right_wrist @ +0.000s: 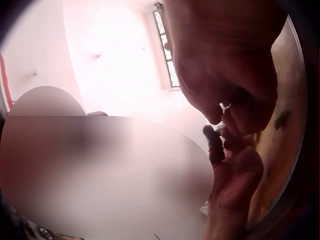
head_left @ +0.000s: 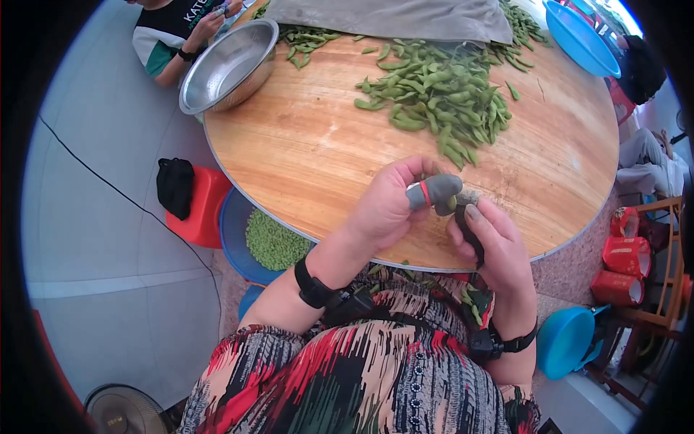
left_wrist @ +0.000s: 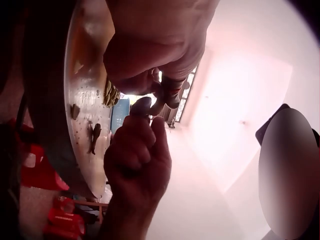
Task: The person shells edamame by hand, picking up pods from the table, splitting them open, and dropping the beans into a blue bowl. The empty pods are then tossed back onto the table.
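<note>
Close above the round wooden table's near edge, both hands meet. My left hand has a grey cover with a red band on one digit. At its fingertips shows a small green pod, pinched and mostly hidden. My right hand has its fingers curled, the thumb pressing a dark strip that hangs down past the fingers. Both wrist views are dim; in the left one, the right hand meets the left hand's fingertips. Beyond the hands lies a heap of green edamame pods.
A metal bowl leans at the table's left edge. Below it, a blue basin holds shelled beans beside a red stool. Grey cloth lies over pods at the back. Another person sits across at left.
</note>
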Motion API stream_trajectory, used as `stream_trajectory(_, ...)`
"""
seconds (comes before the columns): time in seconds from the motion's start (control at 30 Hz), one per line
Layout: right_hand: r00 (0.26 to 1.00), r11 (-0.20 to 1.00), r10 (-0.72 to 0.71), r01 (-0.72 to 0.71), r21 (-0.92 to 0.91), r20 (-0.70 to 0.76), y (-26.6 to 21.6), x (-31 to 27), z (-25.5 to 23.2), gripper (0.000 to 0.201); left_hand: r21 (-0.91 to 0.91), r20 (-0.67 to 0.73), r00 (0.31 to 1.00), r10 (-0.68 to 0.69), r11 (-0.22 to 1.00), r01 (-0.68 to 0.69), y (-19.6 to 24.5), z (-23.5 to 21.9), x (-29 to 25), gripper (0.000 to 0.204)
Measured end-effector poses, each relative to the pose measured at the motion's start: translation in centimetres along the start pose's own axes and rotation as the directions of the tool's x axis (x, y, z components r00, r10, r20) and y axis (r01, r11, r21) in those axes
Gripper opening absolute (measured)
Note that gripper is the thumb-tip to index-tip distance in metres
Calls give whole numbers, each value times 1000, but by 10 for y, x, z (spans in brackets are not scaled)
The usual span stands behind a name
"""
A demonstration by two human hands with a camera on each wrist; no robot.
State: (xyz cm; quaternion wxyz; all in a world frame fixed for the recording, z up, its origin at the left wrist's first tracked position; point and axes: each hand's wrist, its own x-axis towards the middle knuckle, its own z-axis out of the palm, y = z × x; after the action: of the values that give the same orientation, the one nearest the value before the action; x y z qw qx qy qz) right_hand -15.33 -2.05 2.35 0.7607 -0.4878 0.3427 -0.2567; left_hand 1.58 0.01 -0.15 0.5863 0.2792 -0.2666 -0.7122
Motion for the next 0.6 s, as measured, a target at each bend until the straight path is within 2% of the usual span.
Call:
stream_trajectory(0.03, 999, 999, 9, -11, 32, 50, -1, -2, 0, 20, 43, -84, 996, 11, 999, -8, 1, 3, -1, 16)
stream_trajectory(0.07, 999, 999, 7, -9, 34, 50, -1, -3, 0, 20, 45, -83, 996, 11, 999, -7, 0, 3, -1, 16)
stream_trajectory(0.13, 998, 992, 27, -33, 125, 53, -1, -4, 1, 20, 144, -168, 982, 82, 988, -58, -4, 5, 0, 14)
stream_trajectory(0.27, 996, 992, 17, -27, 121, 85, 1, -3, -4, 20, 244, -205, 961, 188, 960, -136, -7, 12, 0, 13)
stream_trajectory(0.33, 998, 985, 44, -51, 167, 47, 0, -2, -2, 19, 355, -237, 935, 265, 919, -170, -6, 14, 0, 14)
stream_trajectory(0.43, 1000, 994, 16, -19, 110, 24, 4, 1, -3, 17, 410, -184, 932, 313, 886, -217, -15, 9, 3, 13)
stream_trajectory(0.47, 1000, 994, 15, -18, 111, 23, 4, 1, -4, 17, 410, -183, 932, 312, 886, -216, -15, 9, 3, 13)
stream_trajectory(0.53, 999, 999, 5, -4, 54, -33, 6, 1, -5, 14, 205, -59, 990, 127, 972, -113, -13, 9, 2, 14)
stream_trajectory(0.57, 999, 998, 10, -8, 60, -30, 7, 1, -4, 14, 207, -65, 990, 124, 972, -108, -13, 4, 1, 14)
stream_trajectory(0.6, 999, 989, 35, -33, 145, -14, 5, 0, -4, 13, 201, -7, 998, 66, 977, -63, -14, -1, 3, 15)
